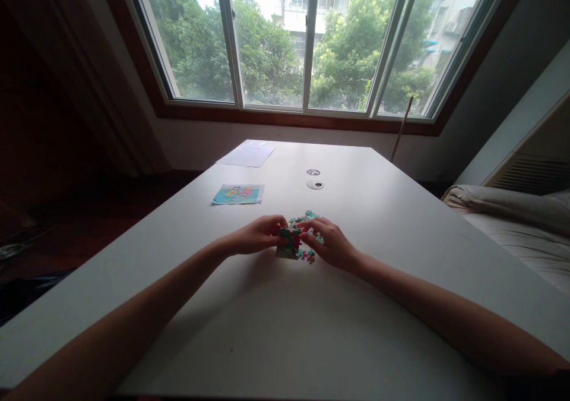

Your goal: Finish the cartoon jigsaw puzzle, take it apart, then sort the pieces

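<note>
Puzzle section [291,248] in left hand [259,234], right hand [330,244] alongside

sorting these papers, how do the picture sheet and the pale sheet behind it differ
The picture sheet is printed in blue-green, pink and yellow; the pale sheet shows no clear print. The pale sheet looks larger than the picture sheet. The picture sheet lies nearer the left hand, the pale sheet farther off. Both rest on the white table.
</note>
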